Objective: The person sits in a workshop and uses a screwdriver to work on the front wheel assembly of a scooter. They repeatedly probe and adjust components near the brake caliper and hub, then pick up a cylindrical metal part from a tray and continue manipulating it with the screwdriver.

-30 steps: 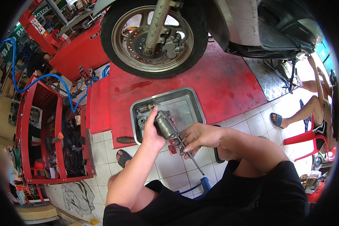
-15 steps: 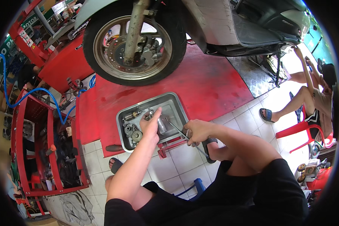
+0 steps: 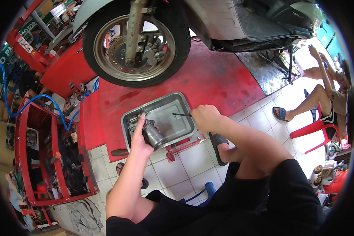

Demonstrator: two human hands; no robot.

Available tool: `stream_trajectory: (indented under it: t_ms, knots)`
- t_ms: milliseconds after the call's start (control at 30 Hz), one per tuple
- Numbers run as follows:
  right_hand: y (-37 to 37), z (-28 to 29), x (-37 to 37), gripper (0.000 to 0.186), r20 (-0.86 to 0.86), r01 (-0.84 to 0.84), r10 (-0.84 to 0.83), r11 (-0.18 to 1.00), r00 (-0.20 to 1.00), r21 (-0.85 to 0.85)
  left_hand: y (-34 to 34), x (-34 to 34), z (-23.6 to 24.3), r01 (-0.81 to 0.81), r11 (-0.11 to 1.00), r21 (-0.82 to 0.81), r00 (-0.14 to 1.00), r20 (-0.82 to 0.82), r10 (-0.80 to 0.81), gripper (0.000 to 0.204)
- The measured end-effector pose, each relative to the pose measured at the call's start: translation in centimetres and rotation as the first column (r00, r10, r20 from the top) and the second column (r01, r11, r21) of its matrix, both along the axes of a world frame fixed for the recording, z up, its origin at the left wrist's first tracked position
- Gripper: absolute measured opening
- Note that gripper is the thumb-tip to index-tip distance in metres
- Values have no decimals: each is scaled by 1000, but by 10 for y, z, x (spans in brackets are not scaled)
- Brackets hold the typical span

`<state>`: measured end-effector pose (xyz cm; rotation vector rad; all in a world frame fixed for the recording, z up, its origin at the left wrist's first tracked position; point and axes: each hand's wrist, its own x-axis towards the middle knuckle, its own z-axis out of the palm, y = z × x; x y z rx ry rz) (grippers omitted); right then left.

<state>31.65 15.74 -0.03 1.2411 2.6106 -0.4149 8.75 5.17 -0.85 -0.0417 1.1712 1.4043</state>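
Note:
My left hand (image 3: 140,141) grips a grey metal cylinder that looks like a starter motor (image 3: 153,134), tilted over the near left part of a metal tray (image 3: 179,138). Past my thumb, its far end is partly hidden, along with other metal parts (image 3: 133,118) in the tray. My right hand (image 3: 206,118) is closed around a thin, dark rod-shaped tool (image 3: 181,115) at the tray's right rim. The tool's tip points left over the tray's bare bottom, apart from the cylinder. The rest of it is hidden in my fist.
A scooter's front wheel (image 3: 177,59) stands beyond the tray on a red platform (image 3: 220,74). A dark-handled tool (image 3: 119,152) lies by the tray's near left corner. At left is a red tool cart (image 3: 59,169); at right, a person sits on a red chair (image 3: 312,129).
My left hand has drawn the cylinder nearer and left, turning its end toward me. My right hand has moved up and away, and the rod now lies nearly level instead of slanting down right.

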Motion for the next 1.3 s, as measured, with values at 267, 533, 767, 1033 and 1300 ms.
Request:
stream_trajectory:
  t_ms: [267, 533, 767, 1033, 1300]
  knots:
    - [0, 0, -41, 16, 114, -108, 89, 977, 990, 181, -36, -14, 13, 6, 999, 32, 1000, 11, -7, 47]
    - [-14, 47, -47, 19, 371, -161, 128, 985, 920, 58, -51, -36, 21, -1, 997, 74, 1000, 6, 1, 43]
    - [-13, 45, -45, 23, 324, -135, 97, 986, 941, 97, -61, -50, 21, -49, 997, 55, 998, -36, 51, 45]
    - [-15, 46, -51, 26, 363, -178, 142, 982, 921, 67, -57, -51, 16, -68, 998, 10, 998, 4, 68, 41]
    - [-8, 39, -49, 20, 283, -91, 49, 986, 958, 138, -58, -51, 14, -30, 998, 51, 999, -12, 31, 44]
